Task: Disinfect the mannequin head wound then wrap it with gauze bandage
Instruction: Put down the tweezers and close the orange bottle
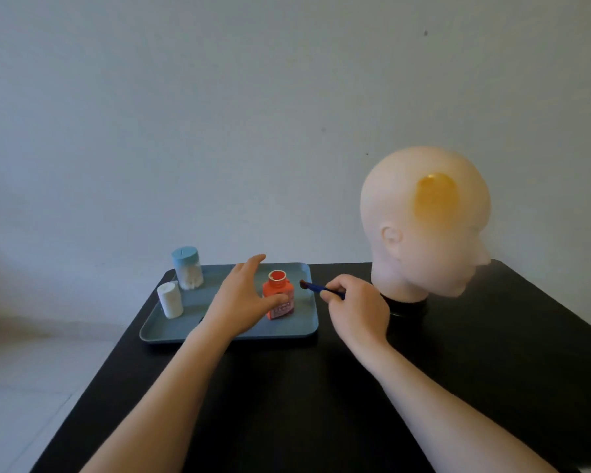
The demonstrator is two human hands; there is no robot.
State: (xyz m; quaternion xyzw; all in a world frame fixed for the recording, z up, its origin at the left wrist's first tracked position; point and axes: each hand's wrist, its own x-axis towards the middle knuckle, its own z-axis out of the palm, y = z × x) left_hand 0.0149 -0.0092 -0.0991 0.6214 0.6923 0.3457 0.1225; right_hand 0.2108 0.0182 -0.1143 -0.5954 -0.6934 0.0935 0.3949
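Right hand (355, 303) pinching slim blue-handled brush (321, 289), bristles aimed left at open orange plastic bottle (277, 297) (left hand (243, 295) spread, thumb at its front), yellow-stained wound (435, 196) on pale mannequin head (406, 247) up and right, nearer that hand.

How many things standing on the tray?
3: swab jar back left, gauze roll just in front of it, orange bottle on the right. The left hand may hide more.
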